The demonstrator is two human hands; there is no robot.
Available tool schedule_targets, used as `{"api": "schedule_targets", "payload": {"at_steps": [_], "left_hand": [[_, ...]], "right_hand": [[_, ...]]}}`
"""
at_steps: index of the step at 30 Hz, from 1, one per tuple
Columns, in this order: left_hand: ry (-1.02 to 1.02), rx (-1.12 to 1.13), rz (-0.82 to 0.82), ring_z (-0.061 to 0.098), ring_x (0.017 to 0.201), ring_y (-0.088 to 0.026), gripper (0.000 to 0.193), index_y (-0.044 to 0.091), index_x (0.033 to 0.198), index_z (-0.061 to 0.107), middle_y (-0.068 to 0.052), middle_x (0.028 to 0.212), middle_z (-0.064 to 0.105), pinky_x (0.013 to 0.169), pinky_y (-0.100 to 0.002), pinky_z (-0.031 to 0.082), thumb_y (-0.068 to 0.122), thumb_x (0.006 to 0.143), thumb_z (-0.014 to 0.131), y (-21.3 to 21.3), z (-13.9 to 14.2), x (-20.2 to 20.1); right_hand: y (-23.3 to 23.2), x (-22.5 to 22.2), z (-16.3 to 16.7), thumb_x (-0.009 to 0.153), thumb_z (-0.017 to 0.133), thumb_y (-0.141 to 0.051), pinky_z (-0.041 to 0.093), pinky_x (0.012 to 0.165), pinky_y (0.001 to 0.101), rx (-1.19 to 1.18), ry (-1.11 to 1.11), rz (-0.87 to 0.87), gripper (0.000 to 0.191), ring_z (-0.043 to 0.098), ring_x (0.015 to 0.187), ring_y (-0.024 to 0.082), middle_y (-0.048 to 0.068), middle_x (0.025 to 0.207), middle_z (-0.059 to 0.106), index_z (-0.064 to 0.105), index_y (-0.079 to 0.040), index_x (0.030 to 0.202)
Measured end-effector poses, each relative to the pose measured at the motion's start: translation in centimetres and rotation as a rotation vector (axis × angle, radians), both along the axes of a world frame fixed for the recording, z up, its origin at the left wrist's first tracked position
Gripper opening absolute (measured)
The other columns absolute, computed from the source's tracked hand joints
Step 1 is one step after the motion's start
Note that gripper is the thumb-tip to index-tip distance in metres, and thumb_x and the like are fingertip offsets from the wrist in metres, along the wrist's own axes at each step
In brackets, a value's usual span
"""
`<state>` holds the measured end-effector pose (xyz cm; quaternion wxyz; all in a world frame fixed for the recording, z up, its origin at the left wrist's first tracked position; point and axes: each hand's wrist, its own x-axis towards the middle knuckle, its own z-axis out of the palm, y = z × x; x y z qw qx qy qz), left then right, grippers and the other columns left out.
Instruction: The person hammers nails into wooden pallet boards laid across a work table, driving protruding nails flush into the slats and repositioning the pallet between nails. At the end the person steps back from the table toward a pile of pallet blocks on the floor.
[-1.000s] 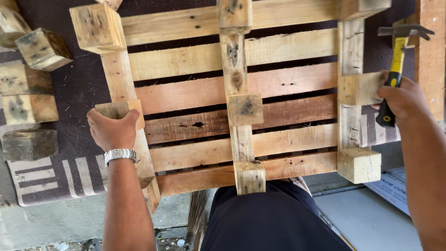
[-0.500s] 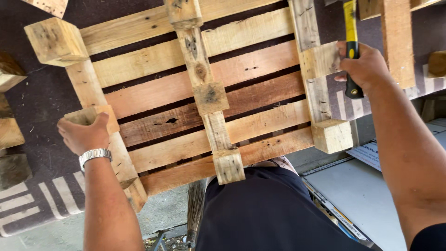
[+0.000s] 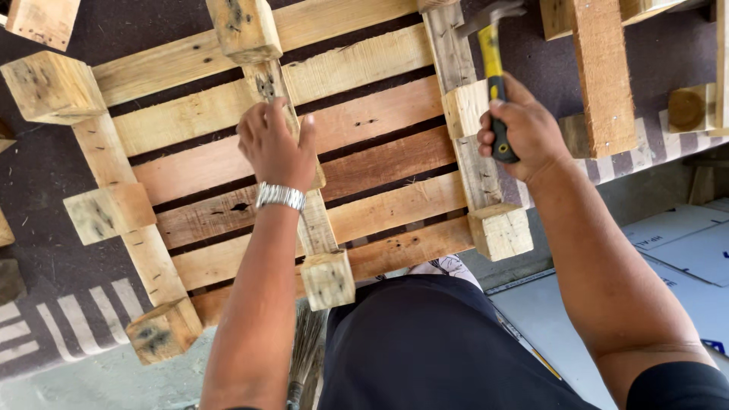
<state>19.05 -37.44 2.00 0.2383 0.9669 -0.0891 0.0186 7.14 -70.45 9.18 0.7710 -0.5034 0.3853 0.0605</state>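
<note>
A wooden pallet [image 3: 364,163] lies upside down before me, its blocks and runners facing up. My left hand [image 3: 277,144], with a metal wristwatch, rests on the middle runner and covers its centre block. My right hand [image 3: 524,133] grips the black handle of a yellow claw hammer [image 3: 492,57], whose steel head points up over the right runner, beside that runner's middle block [image 3: 465,108]. The nearest block of the middle runner [image 3: 328,279] sits close to my dark trousers.
Loose wooden blocks [image 3: 42,19] lie at the upper left on a dark mat. Another pallet frame [image 3: 600,68] stands at the upper right. A striped rug [image 3: 61,319] is at the lower left, flat cardboard [image 3: 683,243] at the right, a broom [image 3: 305,357] by my legs.
My left hand left the block on the left runner and moved right onto the middle runner's centre block. The right hand still holds the hammer, now lower in view.
</note>
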Motion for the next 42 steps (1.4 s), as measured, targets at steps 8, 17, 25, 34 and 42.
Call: {"api": "schedule_targets", "payload": {"at_steps": [8, 17, 25, 34, 42], "left_hand": [[0.198, 0.283, 0.122, 0.054, 0.117, -0.035, 0.039, 0.009, 0.123, 0.063, -0.015, 0.124, 0.061, 0.099, -0.053, 0.039, 0.041, 0.102, 0.058, -3.5, -0.3, 0.4], [0.131, 0.344, 0.174, 0.059, 0.11, -0.031, 0.033, 0.009, 0.115, 0.069, -0.011, 0.115, 0.066, 0.096, -0.051, 0.041, 0.035, 0.095, 0.065, -3.9, -1.1, 0.8], [0.151, 0.382, 0.158, 0.062, 0.099, -0.029, 0.023, 0.011, 0.107, 0.072, -0.008, 0.104, 0.068, 0.091, -0.048, 0.043, 0.03, 0.095, 0.068, -3.6, -2.2, 1.0], [0.14, 0.373, 0.172, 0.062, 0.091, -0.024, 0.019, 0.013, 0.103, 0.072, -0.004, 0.095, 0.068, 0.087, -0.045, 0.044, 0.028, 0.092, 0.069, -4.0, -2.4, 1.2], [0.15, 0.402, 0.15, 0.062, 0.09, -0.025, 0.02, 0.012, 0.103, 0.072, -0.004, 0.096, 0.069, 0.086, -0.046, 0.043, 0.028, 0.091, 0.069, -3.7, -2.3, 1.4]], "right_hand": [[-7.8, -2.8, 0.1, 0.106, 0.044, -0.003, 0.056, 0.055, 0.0304, -0.447, -0.266, 0.276, 0.029, 0.061, 0.067, 0.012, 0.007, 0.086, 0.061, 0.042, -0.005, 0.136], [-9.2, -0.7, -2.4, 0.113, 0.045, -0.018, 0.048, 0.048, 0.0274, -0.349, 0.096, 0.279, 0.015, 0.052, 0.056, 0.009, 0.003, 0.076, 0.056, 0.052, -0.008, 0.122], [-10.9, 0.2, -5.8, 0.121, 0.037, -0.025, 0.05, 0.052, 0.0305, -0.331, -0.268, 0.032, 0.019, 0.051, 0.057, 0.01, 0.002, 0.075, 0.05, 0.047, -0.011, 0.113], [-12.4, 1.8, -0.3, 0.116, 0.041, -0.028, 0.049, 0.049, 0.0291, -0.682, 0.294, 0.447, 0.025, 0.05, 0.058, 0.009, 0.001, 0.077, 0.055, 0.052, -0.006, 0.119], [-10.3, 2.6, -2.1, 0.111, 0.045, -0.032, 0.043, 0.042, 0.0335, -0.842, 0.475, 0.977, 0.028, 0.046, 0.049, 0.017, 0.006, 0.066, 0.051, 0.052, -0.005, 0.107]]}}
